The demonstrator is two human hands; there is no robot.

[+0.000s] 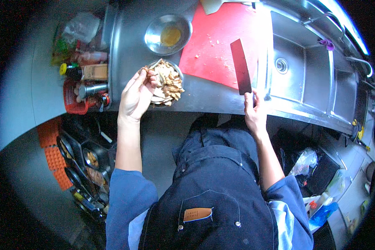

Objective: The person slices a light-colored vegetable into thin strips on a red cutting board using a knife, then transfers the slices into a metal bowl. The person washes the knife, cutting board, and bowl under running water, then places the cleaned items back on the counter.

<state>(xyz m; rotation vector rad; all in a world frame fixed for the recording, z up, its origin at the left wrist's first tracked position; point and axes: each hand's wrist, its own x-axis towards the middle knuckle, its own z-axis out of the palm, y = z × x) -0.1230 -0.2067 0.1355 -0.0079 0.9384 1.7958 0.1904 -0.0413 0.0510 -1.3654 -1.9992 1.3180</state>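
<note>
My right hand grips the handle of a Chinese cleaver; its blade points away from me above the right side of a red cutting board. Small pale scraps are scattered across that board. Over the left edge of a full bowl, my left hand pinches a small brown piece of food between thumb and fingers. Pale, brown-edged slices, perhaps mushroom or meat, are heaped in the bowl and hide most of it. Behind it sits a steel bowl with yellow liquid at the bottom.
A steel sink with a drain lies right of the board. Bottles and a red basket line the counter's left side. Below on the left stand black containers of food. Plastic bags lie at lower right.
</note>
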